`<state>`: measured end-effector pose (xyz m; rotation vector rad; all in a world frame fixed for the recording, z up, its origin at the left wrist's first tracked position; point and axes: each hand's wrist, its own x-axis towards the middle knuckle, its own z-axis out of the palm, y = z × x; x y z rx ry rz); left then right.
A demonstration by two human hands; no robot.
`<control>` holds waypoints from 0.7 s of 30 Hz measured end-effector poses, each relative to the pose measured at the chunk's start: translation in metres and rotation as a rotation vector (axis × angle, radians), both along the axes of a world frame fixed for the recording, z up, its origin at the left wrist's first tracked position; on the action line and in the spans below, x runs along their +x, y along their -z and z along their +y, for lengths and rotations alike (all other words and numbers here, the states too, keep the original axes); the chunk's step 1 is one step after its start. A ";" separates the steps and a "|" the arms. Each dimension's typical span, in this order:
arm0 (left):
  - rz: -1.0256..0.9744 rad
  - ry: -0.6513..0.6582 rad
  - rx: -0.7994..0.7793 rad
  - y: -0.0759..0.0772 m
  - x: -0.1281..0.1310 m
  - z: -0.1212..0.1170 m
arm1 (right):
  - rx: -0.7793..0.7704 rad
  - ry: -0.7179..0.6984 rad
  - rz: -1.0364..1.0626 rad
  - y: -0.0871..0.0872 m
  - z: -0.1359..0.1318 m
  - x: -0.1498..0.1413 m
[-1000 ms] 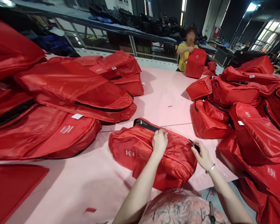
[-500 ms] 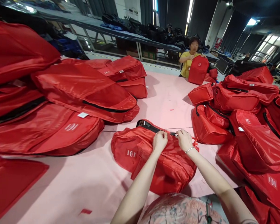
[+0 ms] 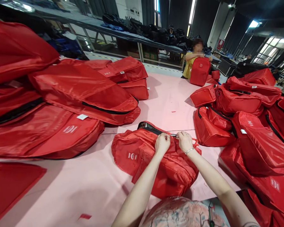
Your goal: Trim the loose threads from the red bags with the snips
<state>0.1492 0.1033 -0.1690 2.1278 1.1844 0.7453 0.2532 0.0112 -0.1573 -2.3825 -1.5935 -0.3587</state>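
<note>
A red fabric bag [image 3: 142,157] with a white logo lies on the pink table [image 3: 90,186] in front of me, its black zipper partly open at the far left end. My left hand [image 3: 162,142] is closed, pinching the bag's top edge beside the zipper. My right hand [image 3: 185,141], with a bracelet on the wrist, is closed on the zipper pull [image 3: 174,136] right next to the left hand.
Piles of red bags lie at the left [image 3: 61,107] and at the right [image 3: 246,126]. A person in a yellow top [image 3: 188,64] at the table's far end holds an upright red bag [image 3: 199,71]. Dark bags sit on a long bench behind [image 3: 144,30].
My right hand has slid the zipper pull from the bag's right end leftward until it sits beside my left hand. The left hand has stayed put.
</note>
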 end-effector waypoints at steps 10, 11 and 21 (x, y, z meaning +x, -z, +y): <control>-0.384 0.052 0.160 -0.011 -0.033 -0.022 | 0.427 -0.132 0.443 0.016 -0.022 0.028; -0.423 0.082 0.188 -0.009 -0.045 -0.027 | 0.457 -0.117 0.477 0.019 -0.033 0.035; -0.304 -0.395 -0.303 0.147 -0.176 -0.019 | 0.328 -0.215 0.605 0.059 -0.179 0.011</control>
